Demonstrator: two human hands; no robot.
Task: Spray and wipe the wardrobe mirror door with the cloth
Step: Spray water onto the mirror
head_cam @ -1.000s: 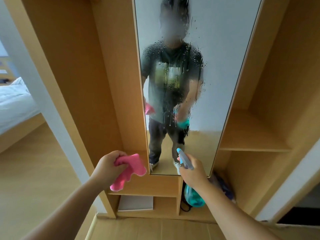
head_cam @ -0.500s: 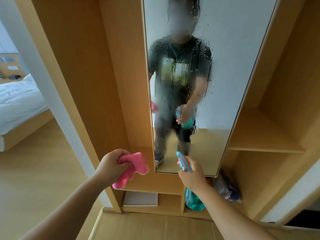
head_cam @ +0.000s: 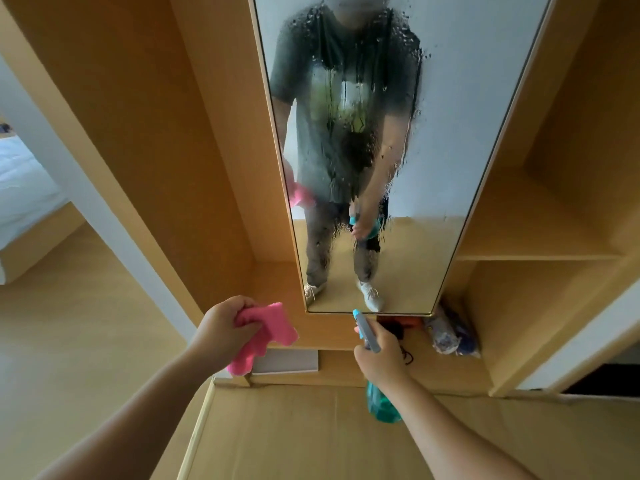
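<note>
- Left hand (head_cam: pixel 221 330), at 7 o'clock: grip clenched round a bunched pink cloth (head_cam: pixel 265 336); the cloth's loose end hangs below the fist, apart from the glass.
- Right hand (head_cam: pixel 379 355), at 5 o'clock: grip wrapped round the neck of a spray bottle (head_cam: pixel 381 403); teal body hangs below the fist, blue-grey nozzle points up toward 12 o'clock, just under the mirror's lower edge.
- Floor (head_cam: pixel 86 341), pale wood, at 9 o'clock.
- White box (head_cam: pixel 287 362), in the low compartment between the two hands.
- Black cord (head_cam: pixel 403 341) and a bundle of bags (head_cam: pixel 450 336), at 3 o'clock from the right hand, on the wardrobe's bottom shelf.
- Mirror (head_cam: pixel 467 98), at 12 o'clock: tall, thin gold frame, set in the wardrobe (head_cam: pixel 138 133); centre wet with droplets and runs, outer strips dry.
- Shelf (head_cam: pixel 533 237), at 2 o'clock, bare wood.
- Bed (head_cam: pixel 24 188), at 10 o'clock, white bedding, beyond the wardrobe's side.
</note>
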